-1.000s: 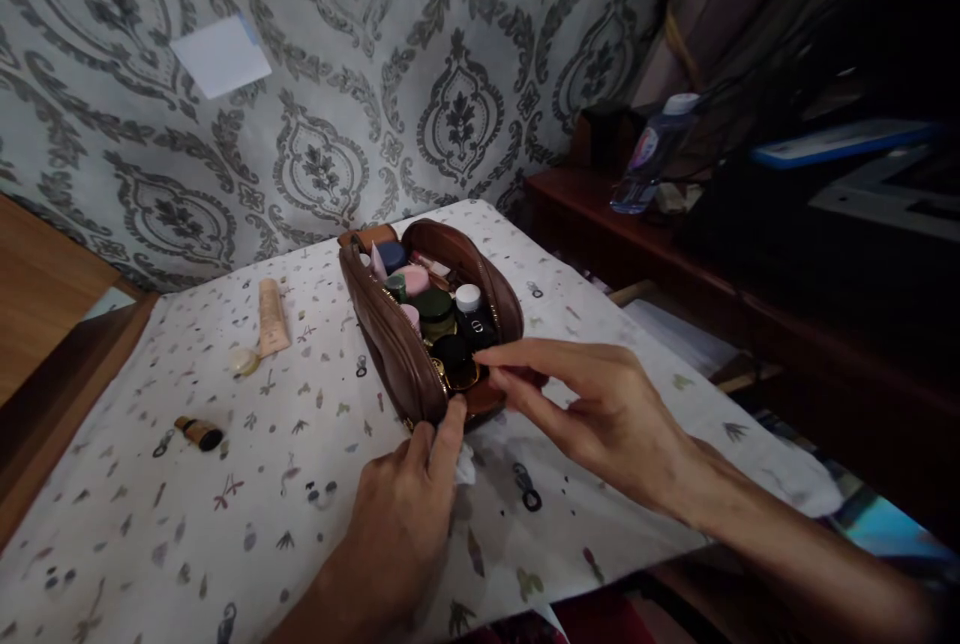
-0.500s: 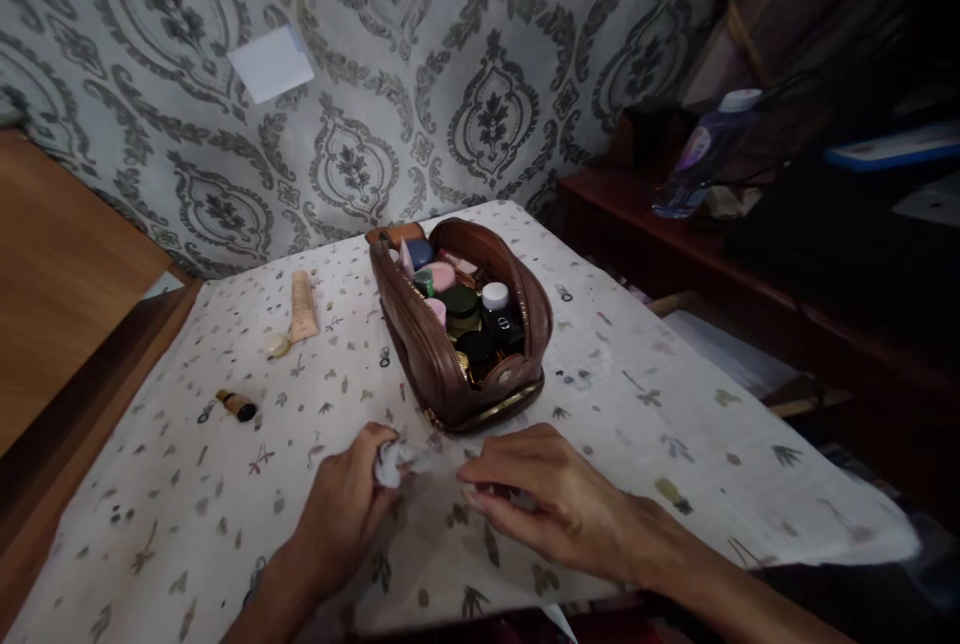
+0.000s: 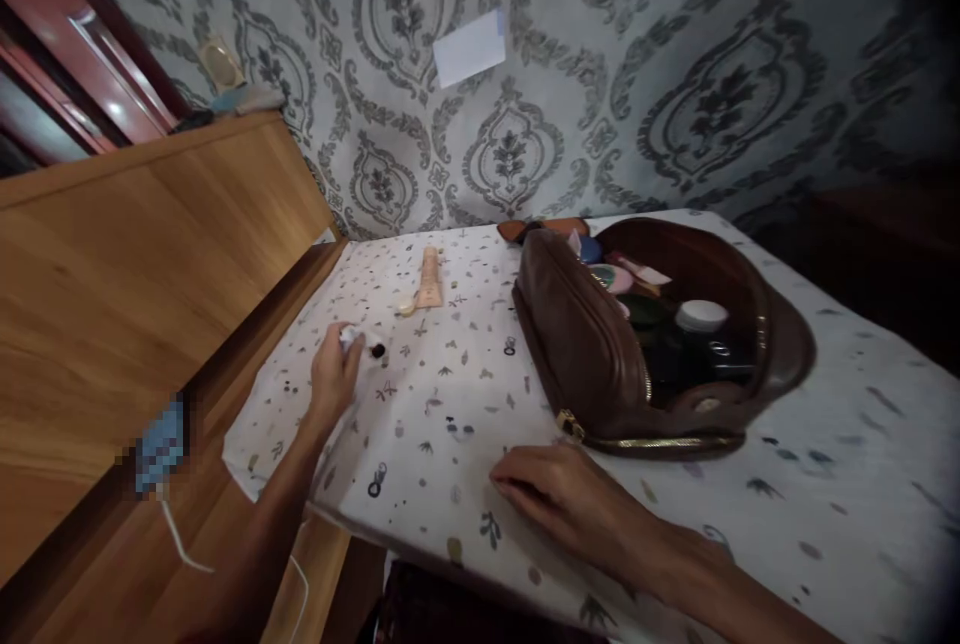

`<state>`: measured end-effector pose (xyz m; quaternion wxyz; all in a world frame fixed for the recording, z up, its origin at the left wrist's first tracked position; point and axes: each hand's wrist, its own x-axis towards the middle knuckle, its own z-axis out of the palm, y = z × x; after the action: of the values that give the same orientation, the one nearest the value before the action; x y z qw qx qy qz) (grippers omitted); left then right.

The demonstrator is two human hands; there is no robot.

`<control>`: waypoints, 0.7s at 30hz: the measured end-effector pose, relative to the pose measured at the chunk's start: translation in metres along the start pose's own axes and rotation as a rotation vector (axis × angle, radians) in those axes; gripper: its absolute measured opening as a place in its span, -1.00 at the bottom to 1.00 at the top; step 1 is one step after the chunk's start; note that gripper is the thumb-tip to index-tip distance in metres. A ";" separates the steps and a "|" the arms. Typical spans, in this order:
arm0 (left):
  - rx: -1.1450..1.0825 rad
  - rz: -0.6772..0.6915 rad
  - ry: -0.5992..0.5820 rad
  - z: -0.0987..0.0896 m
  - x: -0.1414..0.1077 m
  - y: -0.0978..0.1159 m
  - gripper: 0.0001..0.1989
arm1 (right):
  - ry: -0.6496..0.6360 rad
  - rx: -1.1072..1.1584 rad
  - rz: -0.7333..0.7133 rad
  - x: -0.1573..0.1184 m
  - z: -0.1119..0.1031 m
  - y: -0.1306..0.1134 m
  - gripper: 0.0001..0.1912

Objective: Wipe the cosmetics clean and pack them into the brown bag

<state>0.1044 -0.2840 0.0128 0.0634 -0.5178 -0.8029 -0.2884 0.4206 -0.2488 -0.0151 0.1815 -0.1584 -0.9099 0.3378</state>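
My left hand (image 3: pixel 334 369) is closed on a crumpled white tissue (image 3: pixel 352 336), right beside a small black-capped bottle (image 3: pixel 377 350) whose body is mostly hidden. Behind it on the patterned cloth lie a beige tube (image 3: pixel 430 279) and a small round cream-coloured item (image 3: pixel 407 305). My right hand (image 3: pixel 547 489) rests near the cloth in front of the bag, fingers pressed together; whether they hold anything is hidden. The brown bag (image 3: pixel 581 334) stands unzipped, with a white-capped dark bottle (image 3: pixel 701 316) and several cosmetics inside.
A wooden panel (image 3: pixel 172 224) rises along the left side. Below it lies a blurred blue object (image 3: pixel 161 446) with a white cable. A patterned wall with a white paper (image 3: pixel 471 49) stands behind the cloth-covered surface (image 3: pixel 465 384).
The view has turned left. My left hand, with the tissue, has moved from in front of the bag to the black-capped bottle. My right hand stays in front of the bag, its fingers closer together.
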 end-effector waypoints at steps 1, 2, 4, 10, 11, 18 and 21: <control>0.054 -0.031 -0.004 -0.001 0.012 -0.008 -0.68 | -0.022 -0.004 0.002 0.006 0.001 -0.003 -0.72; 0.121 -0.065 -0.014 0.001 0.023 -0.016 -0.67 | -0.048 -0.005 0.003 0.012 0.002 -0.005 -0.73; 0.211 -0.113 -0.071 0.008 0.042 -0.027 -0.65 | -0.075 -0.001 0.003 0.025 0.004 -0.011 -0.75; 0.243 -0.100 -0.241 0.039 0.063 -0.038 -0.70 | -0.016 0.086 -0.023 0.055 0.016 -0.014 -0.78; 0.244 -0.091 -0.251 0.042 0.063 -0.037 -0.70 | 0.006 0.104 -0.018 0.057 0.019 -0.012 -0.78; 0.225 -0.038 -0.290 0.040 0.051 -0.029 -0.71 | 0.155 0.174 0.091 0.053 0.042 0.009 -0.80; 0.196 0.021 -0.317 0.042 0.040 -0.019 -0.75 | 0.240 0.187 0.152 0.051 0.045 0.014 -0.81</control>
<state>0.0778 -0.2361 -0.0140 -0.0110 -0.5564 -0.8217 -0.1231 0.3586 -0.2429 -0.0450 0.2768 -0.2484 -0.8316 0.4124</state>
